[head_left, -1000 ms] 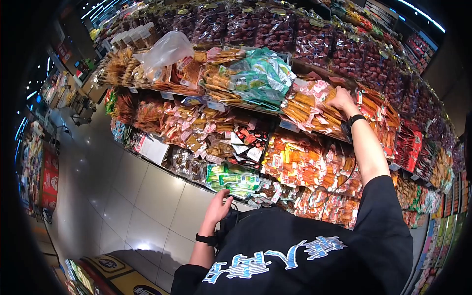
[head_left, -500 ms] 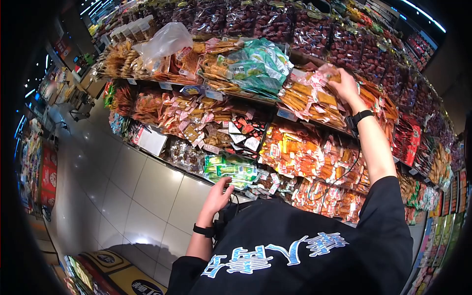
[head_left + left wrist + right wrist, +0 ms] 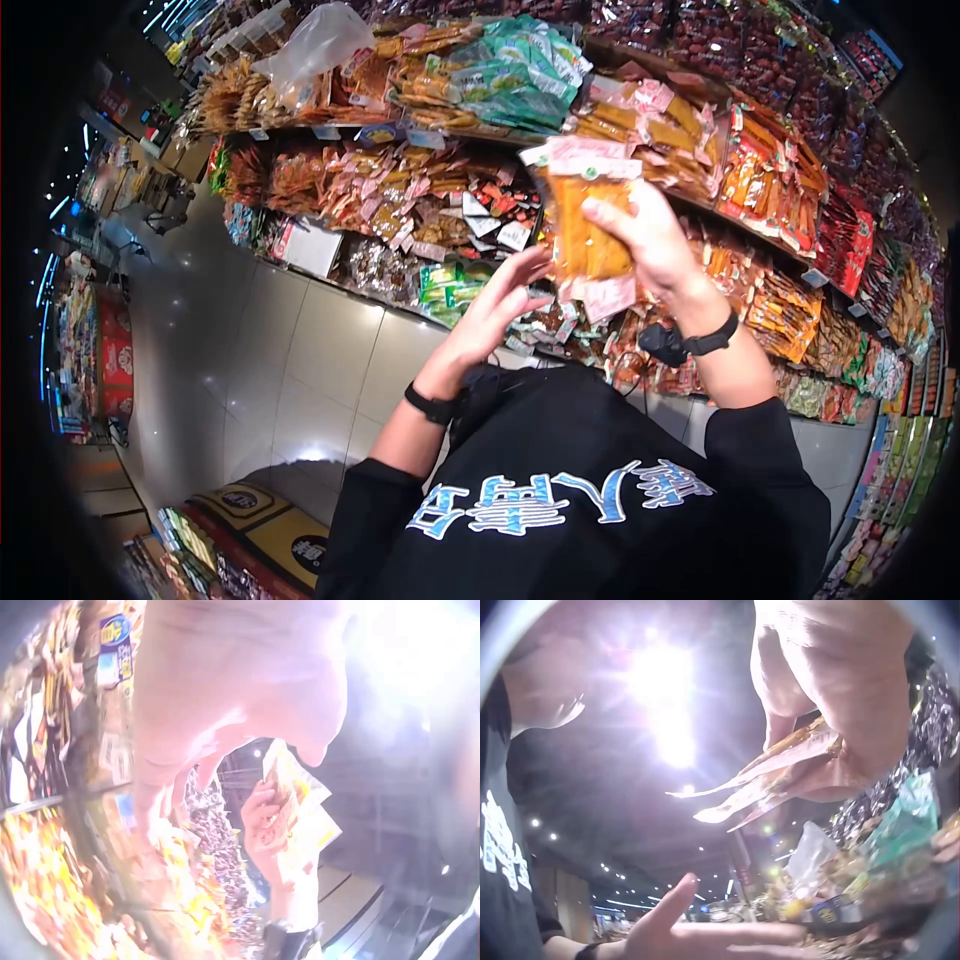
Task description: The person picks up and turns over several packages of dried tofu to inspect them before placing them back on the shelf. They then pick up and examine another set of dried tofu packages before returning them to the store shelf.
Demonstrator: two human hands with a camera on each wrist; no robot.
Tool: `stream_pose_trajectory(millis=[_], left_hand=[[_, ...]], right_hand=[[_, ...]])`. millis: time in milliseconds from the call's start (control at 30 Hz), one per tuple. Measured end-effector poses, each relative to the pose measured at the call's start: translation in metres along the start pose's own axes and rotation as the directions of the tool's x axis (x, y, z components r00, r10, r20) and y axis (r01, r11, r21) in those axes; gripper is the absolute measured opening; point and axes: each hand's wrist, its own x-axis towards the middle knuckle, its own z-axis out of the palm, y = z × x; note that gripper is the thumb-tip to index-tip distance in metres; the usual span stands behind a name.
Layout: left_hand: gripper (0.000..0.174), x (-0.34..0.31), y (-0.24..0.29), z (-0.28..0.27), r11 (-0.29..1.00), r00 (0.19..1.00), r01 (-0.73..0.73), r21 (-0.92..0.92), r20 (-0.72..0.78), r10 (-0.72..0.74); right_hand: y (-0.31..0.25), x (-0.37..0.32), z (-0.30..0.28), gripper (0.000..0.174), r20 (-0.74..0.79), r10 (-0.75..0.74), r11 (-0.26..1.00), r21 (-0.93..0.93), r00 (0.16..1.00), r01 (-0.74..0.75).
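Observation:
My right hand [image 3: 662, 245] grips several flat clear snack packs [image 3: 580, 235] with pale pink and white ends, holding orange-brown strips. The thumb lies across their front in the head view. Seen from the right wrist, the edges of the stacked packs [image 3: 780, 769] fan out below the palm. My left hand [image 3: 488, 312] is raised just left of the packs, fingers spread and nothing in it. In the right wrist view the left hand [image 3: 697, 934] shows straight fingers and a raised thumb beneath the packs.
Behind the hands stands a tiered shelf of bagged snacks, with green bags [image 3: 515, 75] and a thin plastic bag [image 3: 318, 55] on the upper tier. More orange packs [image 3: 770, 170] fill the bin to the right. Tiled floor [image 3: 300, 350] lies to the left.
My right hand has come off the upper shelf toward the body, bringing the snack packs with it. My left hand has risen and moved right, close to the packs.

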Motion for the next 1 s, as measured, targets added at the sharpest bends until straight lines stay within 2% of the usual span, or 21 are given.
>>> stream_pose_trajectory(millis=[67, 100, 133, 167, 200, 233, 300, 333, 433, 467, 500, 567, 667, 700, 767, 800, 900, 933, 1000], left_hand=[[0.065, 0.012, 0.003, 0.013, 0.935, 0.999, -0.008, -0.354, 0.026, 0.019], [0.067, 0.014, 0.004, 0.019, 0.837, 0.999, 0.009, -0.546, 0.03, 0.01], [0.066, 0.009, -0.003, 0.013, 0.708, 0.983, 0.181, -0.682, 0.1, -0.155], [0.058, 0.009, 0.001, 0.016, 0.694, 0.987, 0.159, -0.702, 0.103, -0.122], [0.056, 0.006, 0.006, 0.021, 0.733, 0.986, 0.158, -0.662, 0.065, -0.154], [0.053, 0.003, 0.009, 0.025, 0.768, 0.982, 0.16, -0.62, 0.025, -0.185], [0.052, -0.005, 0.012, 0.027, 0.782, 0.977, 0.153, -0.605, -0.028, -0.213], [0.052, -0.011, 0.014, 0.027, 0.789, 0.972, 0.154, -0.595, -0.054, -0.23], [0.051, -0.028, 0.022, 0.024, 0.787, 0.975, 0.183, -0.589, 0.005, -0.223], [0.049, -0.033, 0.024, 0.023, 0.78, 0.969, 0.199, -0.593, 0.001, -0.247], [0.047, -0.038, 0.031, 0.022, 0.771, 0.973, 0.217, -0.599, 0.066, -0.222], [0.045, -0.05, 0.031, 0.012, 0.8, 0.963, 0.258, -0.541, 0.072, -0.261], [0.044, -0.073, 0.027, -0.003, 0.892, 0.961, 0.228, -0.391, -0.058, -0.271], [0.045, -0.084, 0.029, -0.008, 0.906, 0.963, 0.214, -0.364, -0.077, -0.258], [0.048, -0.108, 0.035, -0.02, 0.934, 0.964, 0.184, -0.306, -0.127, -0.232], [0.049, -0.122, 0.036, -0.025, 0.944, 0.961, 0.145, -0.296, -0.185, -0.206], [0.051, -0.169, 0.048, -0.05, 0.907, 0.965, 0.146, -0.394, -0.145, -0.218], [0.051, -0.184, 0.053, -0.056, 0.9, 0.976, 0.135, -0.415, -0.102, -0.193], [0.049, -0.214, 0.051, -0.064, 0.91, 0.963, 0.12, -0.396, -0.175, -0.203]], right_hand=[[0.012, -0.009, 0.02, 0.035, 0.061, 0.068, 0.987, 0.141, 0.996, -0.076], [0.033, -0.015, 0.023, 0.034, 0.053, 0.129, 0.99, 0.048, 0.99, -0.131], [0.052, -0.021, 0.029, 0.034, -0.016, 0.129, 0.991, -0.023, 0.992, -0.129], [0.061, -0.025, 0.038, 0.034, -0.085, 0.122, 0.987, -0.096, 0.989, -0.13], [0.064, -0.031, 0.042, 0.036, -0.082, 0.104, 0.994, -0.037, 0.991, -0.107], [0.063, -0.037, 0.043, 0.036, -0.09, 0.051, 0.979, -0.194, 0.995, -0.068], [0.056, -0.047, 0.048, 0.037, -0.082, -0.05, 0.873, -0.488, 0.995, 0.004], [0.056, -0.049, 0.048, 0.037, -0.021, -0.134, 0.809, -0.58, 0.991, 0.097], [0.076, -0.058, 0.044, 0.037, 0.054, -0.311, 0.671, -0.695, 0.949, 0.259], [0.074, -0.063, 0.049, 0.035, 0.022, -0.221, 0.755, -0.629, 0.975, 0.185], [0.073, -0.069, 0.056, 0.033, -0.042, -0.133, 0.856, -0.509, 0.99, 0.094], [0.078, -0.077, 0.063, 0.028, -0.062, -0.19, 0.884, -0.445, 0.98, 0.143], [0.081, -0.09, 0.074, 0.02, -0.053, 0.13, 0.965, -0.221, 0.99, -0.138], [0.082, -0.093, 0.083, 0.017, -0.031, 0.125, 0.984, -0.122, 0.992, -0.128], [0.078, -0.099, 0.102, 0.018, 0.007, 0.212, 0.977, 0.017, 0.977, -0.212], [0.085, -0.102, 0.109, 0.02, -0.034, 0.173, 0.985, 0.008, 0.984, -0.172], [0.097, -0.116, 0.14, 0.019, -0.096, 0.142, 0.981, 0.143, 0.985, -0.128], [0.1, -0.121, 0.154, 0.021, -0.121, 0.17, 0.977, 0.147, 0.978, -0.152], [0.109, -0.134, 0.191, 0.034, -0.108, 0.185, 0.963, 0.219, 0.977, -0.158]])
